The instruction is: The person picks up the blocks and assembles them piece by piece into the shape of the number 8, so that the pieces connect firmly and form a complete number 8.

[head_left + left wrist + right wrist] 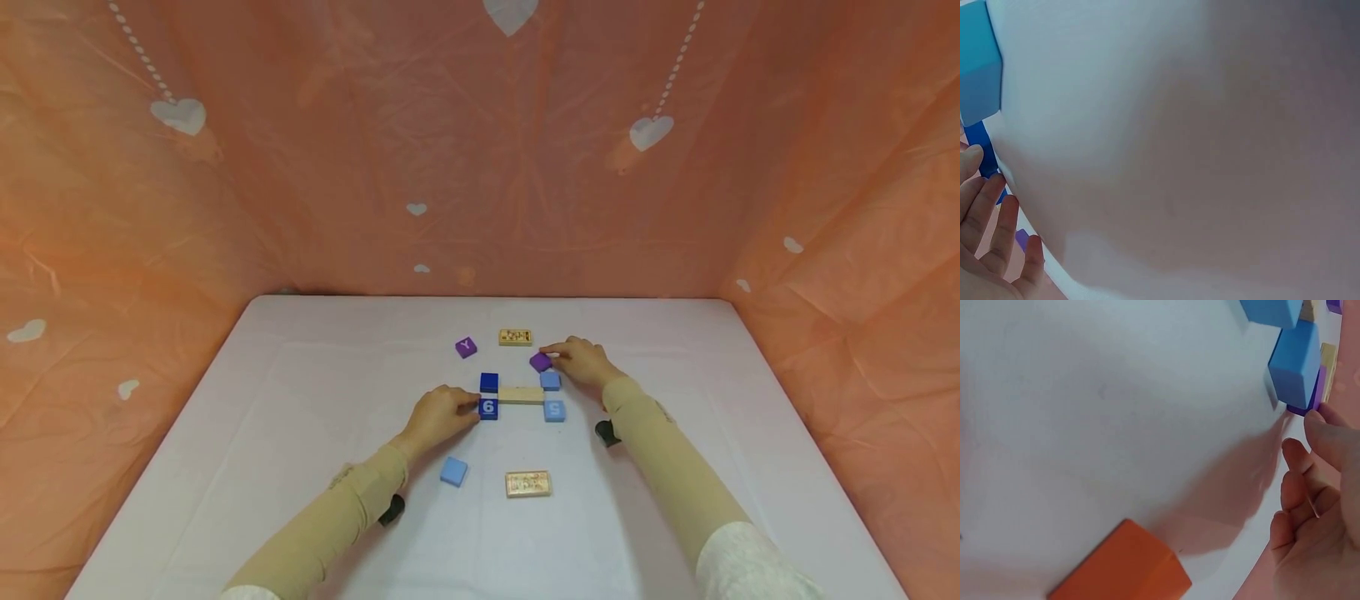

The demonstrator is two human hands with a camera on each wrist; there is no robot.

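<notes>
My left hand (441, 414) holds the left side of a dark blue block (488, 409) with a white numeral, its thumb and forefinger at the edges. Just behind that block lies a plain dark blue block (489, 382). A pale wooden plank (521, 396) runs from the dark blue pair to a light blue block (551, 381) and a light blue block with a numeral (554, 411). With thumb and forefinger, my right hand (585, 362) pinches a purple block (540, 362) behind the light blue pair; its other fingers are loosely bent in the right wrist view.
A purple block marked Y (466, 347) and a patterned wooden tile (515, 337) lie farther back. Nearer me are a loose light blue block (453, 472) and another patterned tile (528, 484). An orange block (1125, 565) stands beneath the right forearm. Orange cloth surrounds the white table (337, 333).
</notes>
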